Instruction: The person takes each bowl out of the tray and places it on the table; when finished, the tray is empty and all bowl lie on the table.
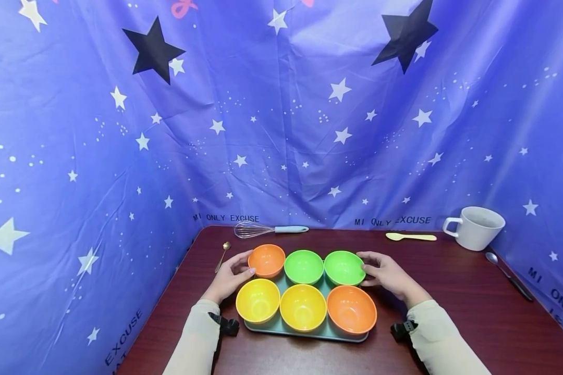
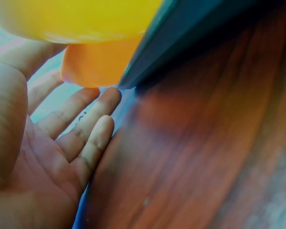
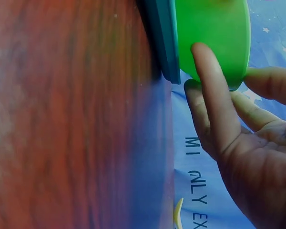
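Bowls, six in all, already sit in the teal tray (image 1: 329,329) on the table (image 1: 455,302). Left hand (image 1: 230,276) touches the orange bowl (image 1: 266,260) with relaxed fingers; right hand (image 1: 388,274) lays loose, straightish fingers against the green bowl (image 1: 344,267). Nothing is lifted.

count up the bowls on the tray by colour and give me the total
Orange bowls: 2, back left and front right
Green bowls: 2, back middle and back right
Yellow bowls: 2, front left and front middle
Total: 6 bowls on the tray
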`<state>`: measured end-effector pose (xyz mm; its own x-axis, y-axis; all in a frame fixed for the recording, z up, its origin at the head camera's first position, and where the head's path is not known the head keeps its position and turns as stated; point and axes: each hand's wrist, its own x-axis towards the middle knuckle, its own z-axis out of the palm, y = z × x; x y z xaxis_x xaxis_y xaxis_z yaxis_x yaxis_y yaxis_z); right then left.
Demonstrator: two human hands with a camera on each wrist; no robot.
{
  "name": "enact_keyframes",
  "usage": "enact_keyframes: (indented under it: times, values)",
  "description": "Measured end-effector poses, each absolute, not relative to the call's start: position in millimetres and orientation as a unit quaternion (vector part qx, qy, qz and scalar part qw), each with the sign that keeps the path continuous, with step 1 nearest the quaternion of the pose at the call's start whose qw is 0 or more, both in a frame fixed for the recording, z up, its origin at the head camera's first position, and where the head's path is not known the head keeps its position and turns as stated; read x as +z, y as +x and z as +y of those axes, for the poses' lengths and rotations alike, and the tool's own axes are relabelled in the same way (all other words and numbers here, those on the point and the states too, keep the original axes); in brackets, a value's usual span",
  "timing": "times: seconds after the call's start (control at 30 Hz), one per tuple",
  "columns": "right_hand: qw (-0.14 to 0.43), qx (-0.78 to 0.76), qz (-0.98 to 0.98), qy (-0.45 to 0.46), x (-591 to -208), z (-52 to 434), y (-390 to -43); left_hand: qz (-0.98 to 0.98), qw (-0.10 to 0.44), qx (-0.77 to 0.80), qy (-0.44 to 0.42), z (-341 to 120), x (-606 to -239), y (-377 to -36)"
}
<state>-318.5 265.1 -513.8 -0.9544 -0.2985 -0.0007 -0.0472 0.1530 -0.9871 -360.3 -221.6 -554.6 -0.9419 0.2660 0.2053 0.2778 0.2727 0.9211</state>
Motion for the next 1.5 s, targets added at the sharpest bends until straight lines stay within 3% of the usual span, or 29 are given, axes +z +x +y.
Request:
enact_keyframes:
  times: [0.23,0.77,1.17,1.5]
  values:
    - [0.11,-0.65,0.744,-0.106,-513.1,264.6,-316.5,-0.794,0.002,-0.583,-0.172,-221.9,-554.7,-358.2]
    - [0.059,-0.655,0.746,-0.105,-506.3,265.8,-315.1,-0.777,-0.002,-0.597,-0.198,-223.2,-556.5,-361.1]
    - [0.027,-0.647,0.756,-0.097,-497.0,283.9,-312.5,-0.785,-0.007,-0.595,-0.172,-222.8,-555.5,-358.4]
    - [0.005,-0.644,0.761,-0.075,-495.0,306.7,-299.6,-0.776,0.004,-0.598,-0.199,-221.3,-554.5,-358.3]
